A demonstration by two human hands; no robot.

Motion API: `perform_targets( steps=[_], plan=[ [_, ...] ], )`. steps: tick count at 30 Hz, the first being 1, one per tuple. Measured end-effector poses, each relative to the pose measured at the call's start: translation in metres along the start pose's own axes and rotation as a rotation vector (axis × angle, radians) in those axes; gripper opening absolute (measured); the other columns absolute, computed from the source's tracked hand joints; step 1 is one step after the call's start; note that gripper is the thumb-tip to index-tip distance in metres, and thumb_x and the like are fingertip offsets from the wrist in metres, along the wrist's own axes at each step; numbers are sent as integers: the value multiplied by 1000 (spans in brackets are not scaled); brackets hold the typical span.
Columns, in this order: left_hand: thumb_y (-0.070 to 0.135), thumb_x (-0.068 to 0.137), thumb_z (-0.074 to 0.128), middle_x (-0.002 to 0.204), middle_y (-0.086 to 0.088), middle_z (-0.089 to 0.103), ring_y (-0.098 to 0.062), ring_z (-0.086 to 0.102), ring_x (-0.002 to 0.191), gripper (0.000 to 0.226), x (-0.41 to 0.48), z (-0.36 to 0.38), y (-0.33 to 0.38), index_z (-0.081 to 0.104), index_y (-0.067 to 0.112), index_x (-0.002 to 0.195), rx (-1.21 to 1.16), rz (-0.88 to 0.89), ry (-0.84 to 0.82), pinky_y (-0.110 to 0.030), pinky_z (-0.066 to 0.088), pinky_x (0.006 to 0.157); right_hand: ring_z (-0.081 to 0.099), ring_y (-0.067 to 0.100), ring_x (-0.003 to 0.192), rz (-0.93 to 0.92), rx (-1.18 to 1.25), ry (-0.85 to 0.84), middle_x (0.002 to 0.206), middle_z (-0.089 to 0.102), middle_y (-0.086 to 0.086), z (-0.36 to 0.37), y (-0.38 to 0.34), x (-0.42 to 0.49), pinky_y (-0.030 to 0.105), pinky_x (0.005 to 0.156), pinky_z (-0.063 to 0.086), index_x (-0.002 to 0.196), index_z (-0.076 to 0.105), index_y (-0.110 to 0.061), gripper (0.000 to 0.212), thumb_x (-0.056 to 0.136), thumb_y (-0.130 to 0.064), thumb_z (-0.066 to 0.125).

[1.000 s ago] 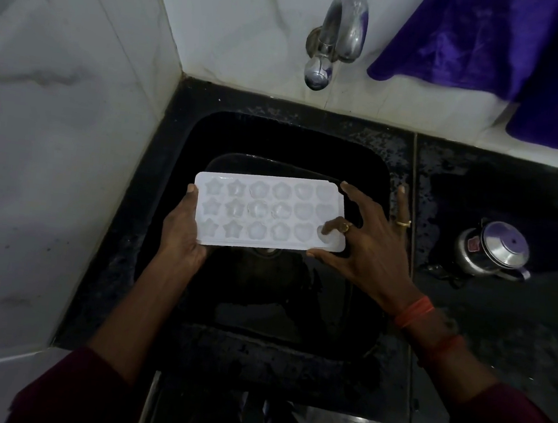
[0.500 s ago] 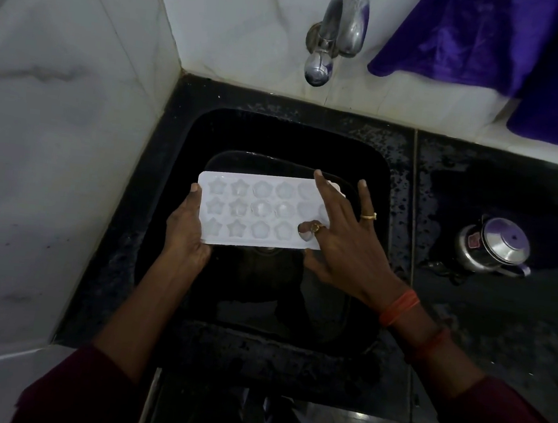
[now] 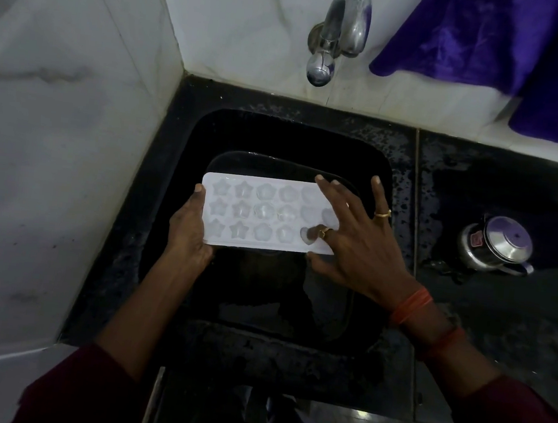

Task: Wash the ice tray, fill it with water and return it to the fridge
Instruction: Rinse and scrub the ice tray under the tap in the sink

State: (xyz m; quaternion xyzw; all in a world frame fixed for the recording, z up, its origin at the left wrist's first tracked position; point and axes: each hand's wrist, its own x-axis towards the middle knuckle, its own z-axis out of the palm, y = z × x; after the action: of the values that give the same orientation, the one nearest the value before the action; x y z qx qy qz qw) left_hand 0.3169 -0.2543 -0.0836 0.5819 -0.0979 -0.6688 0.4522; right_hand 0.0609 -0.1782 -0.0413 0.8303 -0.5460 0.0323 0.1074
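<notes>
I see the tray [image 3: 263,213] over the sink [image 3: 391,175] (white, star moulds), my left hand [image 3: 189,233] gripping its end, right hand [image 3: 353,240] spread flat across it.

The white ice tray [image 3: 263,213], moulded with star, flower and heart cavities, is held level, cavities up, its left end gripped by the left hand [image 3: 187,232], its right end under the spread right hand [image 3: 357,243].
</notes>
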Motion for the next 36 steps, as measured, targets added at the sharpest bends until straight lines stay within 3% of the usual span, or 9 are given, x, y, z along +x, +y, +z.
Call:
perform_targets(
  steps=[3, 8, 16, 29, 33, 36],
  plan=[
    [42, 103, 56, 115, -13, 76, -32, 75, 102, 42, 1, -2, -1, 68, 8, 125, -3, -6, 4, -53, 61, 81, 32, 33, 149, 4, -15, 3, 165, 21, 16, -3, 0, -1, 66, 120, -1, 100, 74, -29, 32, 85, -54, 59],
    [41, 103, 55, 112, -12, 77, -30, 76, 99, 40, -2, -2, -1, 69, 8, 123, -20, -10, 3, -48, 63, 75, 30, 31, 150, -16, -9, -32, 166, 16, 17, -2, -1, -1, 65, 120, -3, 110, 69, -38, 29, 90, -55, 55],
    [42, 104, 54, 115, -13, 76, -32, 75, 103, 42, -1, 1, 0, 69, 8, 124, -12, -14, -20, -53, 61, 84, 29, 31, 150, -3, -59, -59, 166, 16, 17, -4, -2, 0, 64, 120, -5, 111, 69, -39, 29, 90, -53, 55],
    [43, 103, 54, 114, -13, 77, -32, 75, 102, 43, 1, 0, 0, 69, 9, 124, 0, -20, -11, -49, 62, 78, 40, 29, 145, 50, 72, 59, 161, 31, 18, -2, -9, -4, 64, 120, -4, 101, 71, -32, 22, 83, -44, 68],
    [44, 103, 56, 114, -12, 77, -31, 75, 101, 42, 2, -2, -1, 69, 10, 124, 5, -16, -4, -46, 63, 73, 38, 29, 145, 85, 70, -11, 164, 22, 18, 0, -12, -4, 65, 120, -5, 104, 68, -31, 29, 83, -50, 63],
    [43, 103, 55, 111, -11, 78, -30, 76, 99, 41, 1, -3, -1, 70, 10, 122, 4, -22, -8, -44, 63, 70, 41, 30, 143, 132, 151, 0, 163, 25, 19, -2, -10, 1, 65, 120, -5, 114, 64, -27, 45, 77, -54, 66]
  ],
)
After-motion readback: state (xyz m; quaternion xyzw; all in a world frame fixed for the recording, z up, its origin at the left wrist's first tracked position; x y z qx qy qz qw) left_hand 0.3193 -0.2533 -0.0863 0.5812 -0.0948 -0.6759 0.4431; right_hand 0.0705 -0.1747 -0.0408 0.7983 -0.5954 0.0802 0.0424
